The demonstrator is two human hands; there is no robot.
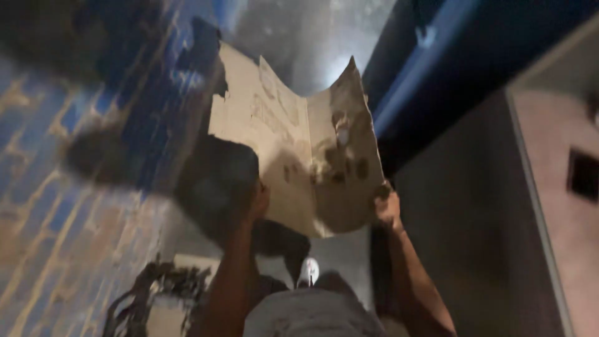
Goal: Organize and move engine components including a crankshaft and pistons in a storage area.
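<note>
Most of this is smeared by motion and poor light. The left hand sits at the near edge of the cardboard sheet, its fingers lost behind the board. The right hand grips the other corner, fingertips blurred into the stains. The dark heap under the sheet is too murky to identify. The tangle at lower left runs off the bottom edge, and both forearms are cut there too.
</note>
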